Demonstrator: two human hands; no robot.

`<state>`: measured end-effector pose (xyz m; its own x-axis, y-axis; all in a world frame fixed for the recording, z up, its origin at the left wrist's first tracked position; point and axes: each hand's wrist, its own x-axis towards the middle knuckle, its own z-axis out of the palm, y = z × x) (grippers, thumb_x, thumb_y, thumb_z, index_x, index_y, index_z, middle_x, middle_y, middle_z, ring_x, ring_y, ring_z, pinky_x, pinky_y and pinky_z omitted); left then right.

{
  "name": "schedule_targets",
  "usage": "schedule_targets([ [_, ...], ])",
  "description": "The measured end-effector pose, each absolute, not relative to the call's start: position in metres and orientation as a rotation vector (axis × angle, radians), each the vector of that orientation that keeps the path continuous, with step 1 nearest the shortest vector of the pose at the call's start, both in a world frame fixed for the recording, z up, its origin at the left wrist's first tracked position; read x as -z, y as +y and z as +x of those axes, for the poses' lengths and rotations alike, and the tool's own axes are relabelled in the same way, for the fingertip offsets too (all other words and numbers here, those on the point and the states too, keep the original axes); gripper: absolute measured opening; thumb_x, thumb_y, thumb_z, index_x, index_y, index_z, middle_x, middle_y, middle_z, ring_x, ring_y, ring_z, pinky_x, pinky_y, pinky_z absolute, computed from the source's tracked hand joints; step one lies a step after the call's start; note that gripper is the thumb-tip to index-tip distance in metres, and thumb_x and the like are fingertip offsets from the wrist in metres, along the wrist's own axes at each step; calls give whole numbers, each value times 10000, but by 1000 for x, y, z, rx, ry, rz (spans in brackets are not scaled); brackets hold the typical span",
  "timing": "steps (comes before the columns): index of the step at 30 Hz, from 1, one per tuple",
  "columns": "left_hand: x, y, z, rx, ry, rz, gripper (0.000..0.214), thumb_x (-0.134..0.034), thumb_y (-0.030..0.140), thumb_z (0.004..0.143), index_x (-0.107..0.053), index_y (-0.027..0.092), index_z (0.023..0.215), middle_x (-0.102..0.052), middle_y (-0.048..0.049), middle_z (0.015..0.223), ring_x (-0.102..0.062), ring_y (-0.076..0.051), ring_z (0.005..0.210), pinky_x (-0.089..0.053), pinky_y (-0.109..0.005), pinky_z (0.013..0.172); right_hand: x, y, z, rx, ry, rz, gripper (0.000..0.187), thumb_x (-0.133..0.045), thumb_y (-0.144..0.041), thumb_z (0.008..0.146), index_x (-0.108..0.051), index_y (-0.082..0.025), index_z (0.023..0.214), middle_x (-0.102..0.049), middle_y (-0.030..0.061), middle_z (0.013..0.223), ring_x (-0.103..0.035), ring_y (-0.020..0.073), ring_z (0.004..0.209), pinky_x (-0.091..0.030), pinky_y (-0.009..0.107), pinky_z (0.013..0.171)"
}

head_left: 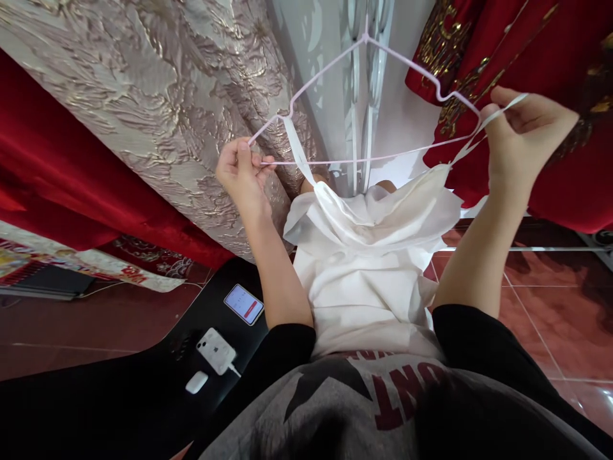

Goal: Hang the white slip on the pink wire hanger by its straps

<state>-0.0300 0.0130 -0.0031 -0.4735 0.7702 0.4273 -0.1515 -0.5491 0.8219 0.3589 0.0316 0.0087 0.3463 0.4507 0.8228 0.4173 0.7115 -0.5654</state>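
Note:
A pale pink wire hanger (364,96) hangs in front of me with a white strappy garment (368,249) draped from it. My left hand (242,172) is closed in a pinch on the hanger's left end, where one white strap (299,150) loops over the wire. My right hand (522,131) is raised at the hanger's right shoulder, fingers closed on the other white strap (483,128), which is pulled taut. The garment's body falls down against my lap.
A gold-and-cream brocade cloth (158,96) and red velvet (57,185) hang at left. Red embroidered fabric (550,57) hangs at right. A black surface (143,383) below left holds two phones (244,303) and a small white case (196,382). The floor is red tile (550,300).

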Motion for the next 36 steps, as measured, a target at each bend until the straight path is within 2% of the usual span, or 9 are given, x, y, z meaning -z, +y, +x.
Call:
schedule_targets([
  [5, 1, 10, -27, -2031, 994, 1085, 185, -439, 300, 1071, -544, 185, 972, -463, 23, 637, -627, -153, 918, -458, -308, 813, -37, 28, 350, -133, -1499, -1045, 184, -741, -336, 763, -723, -181, 666, -642, 40, 625, -530, 97, 569, -413, 346, 604],
  [10, 6, 12, -28, -2004, 962, 1101, 191, -408, 288, 1081, -529, 175, 985, -428, 23, 623, -602, -128, 814, -458, -302, 782, -62, 19, 332, -100, -1654, -1079, 161, -757, -309, 740, -689, -189, 658, -577, 9, 589, -435, 65, 541, -304, 306, 539],
  [13, 12, 15, -27, -2001, 948, 1129, 171, -432, 295, 1072, -532, 187, 984, -439, 19, 616, -581, -129, 749, -457, -308, 759, -71, 11, 326, -26, -1655, -979, 87, -729, -180, 739, -673, -229, 784, -623, 27, 723, -528, 107, 621, -349, 305, 566],
  [16, 15, 15, -24, -2007, 909, 1134, 165, -448, 300, 1064, -539, 193, 977, -433, 17, 615, -574, -127, 721, -456, -313, 749, -73, -1, 316, 97, -1670, -840, 307, -598, -32, 727, -672, -249, 931, -666, 56, 942, -613, 180, 841, -445, 326, 679],
  [19, 15, 12, -21, -2007, 877, 1120, 171, -449, 315, 1063, -547, 198, 987, -421, 16, 623, -587, -125, 764, -451, -311, 761, -66, -10, 295, 202, -1598, -664, 368, -525, 2, 670, -700, -210, 914, -661, 67, 964, -599, 206, 930, -476, 346, 778],
  [26, 20, 11, -17, -2110, 914, 1144, 122, -487, 231, 1042, -569, 214, 953, -487, 15, 680, -620, -144, 735, -500, -356, 802, -11, 4, 240, -229, -1975, -876, 105, -610, -239, 814, -676, -233, 895, -704, 17, 913, -632, 170, 846, -490, 372, 827],
  [28, 22, 9, -11, -2332, 962, 1204, 29, -588, 237, 966, -588, 221, 942, -576, -8, 840, -639, -174, 866, -505, -372, 885, 5, 7, 233, -186, -1914, -942, 98, -596, -292, 850, -673, -241, 883, -704, -1, 886, -617, 158, 803, -447, 410, 902],
  [31, 21, -2, 2, -2531, 1082, 1270, 69, -628, 274, 915, -600, 235, 965, -602, -30, 1082, -576, -215, 1128, -450, -367, 1028, 19, 4, 229, -98, -1800, -950, 146, -564, -352, 890, -662, -245, 868, -690, -15, 853, -588, 141, 766, -391, 421, 952],
  [36, 12, -13, 24, -2061, 1078, 1452, 105, -676, 294, 901, -643, 228, 976, -652, -44, 1045, -591, -257, 1152, -482, -387, 1000, 24, -2, 225, -67, -1788, -939, 185, -550, -408, 899, -646, -252, 874, -679, -16, 855, -565, 145, 757, -380, 406, 944],
])
